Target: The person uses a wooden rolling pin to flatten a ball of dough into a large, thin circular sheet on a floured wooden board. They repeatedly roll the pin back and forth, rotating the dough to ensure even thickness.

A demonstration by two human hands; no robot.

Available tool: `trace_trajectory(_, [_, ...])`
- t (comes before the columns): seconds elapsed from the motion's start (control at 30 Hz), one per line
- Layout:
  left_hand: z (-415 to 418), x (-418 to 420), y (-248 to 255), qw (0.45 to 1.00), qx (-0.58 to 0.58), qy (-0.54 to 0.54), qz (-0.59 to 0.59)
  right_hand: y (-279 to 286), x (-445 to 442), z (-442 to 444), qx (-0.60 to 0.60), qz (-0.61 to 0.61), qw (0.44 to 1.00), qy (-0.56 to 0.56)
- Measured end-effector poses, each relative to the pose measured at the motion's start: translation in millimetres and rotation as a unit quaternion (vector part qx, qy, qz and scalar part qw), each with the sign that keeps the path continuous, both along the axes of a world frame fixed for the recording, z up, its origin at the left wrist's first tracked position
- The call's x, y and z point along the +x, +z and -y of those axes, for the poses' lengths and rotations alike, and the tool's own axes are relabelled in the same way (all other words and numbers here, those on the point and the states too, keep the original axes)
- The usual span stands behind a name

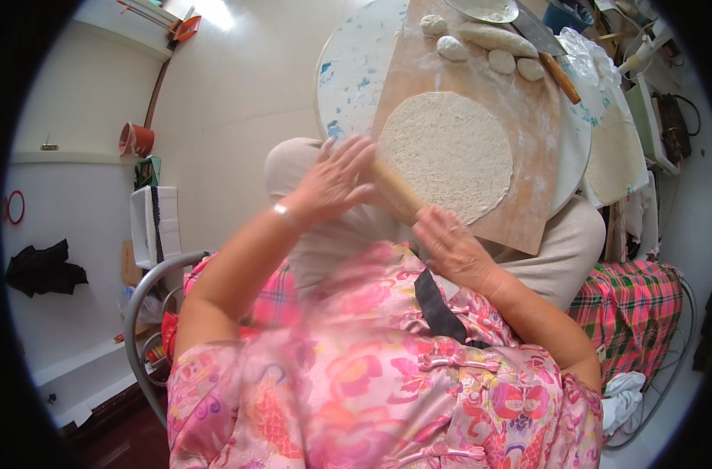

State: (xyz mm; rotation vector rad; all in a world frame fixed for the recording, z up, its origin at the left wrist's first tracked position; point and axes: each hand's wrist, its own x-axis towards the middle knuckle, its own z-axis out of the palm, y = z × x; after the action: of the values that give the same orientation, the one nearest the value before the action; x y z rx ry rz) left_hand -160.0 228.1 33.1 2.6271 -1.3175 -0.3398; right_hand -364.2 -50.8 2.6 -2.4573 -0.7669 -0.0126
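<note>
A round, flat sheet of dough [447, 153] lies on a floured wooden board [523, 225]. A wooden rolling pin [398, 186] rests across the dough's lower left edge. My left hand [339, 176] is at the pin's upper left end, fingers spread and slightly blurred; whether it touches the pin is unclear. My right hand [454, 245] lies at the pin's lower right end, palm down with its fingers extended. Beyond the sheet are an elongated piece of dough [496, 38] and several small dough lumps [452, 48].
The board overlaps a round white table [347, 76]. At its far side are a bowl of flour [488, 7] and a cleaver with a wooden handle [560, 77]. Another flat dough sheet [614, 155] lies at the right, near a crumpled plastic bag [590, 58].
</note>
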Motion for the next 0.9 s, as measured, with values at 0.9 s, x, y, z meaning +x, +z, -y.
trace_trajectory(0.9, [-28.5,-24.5,2.9,0.996,0.000,0.091,-0.007,4.8,22.8,-8.3,-0.109,0.060,0.987,-0.100])
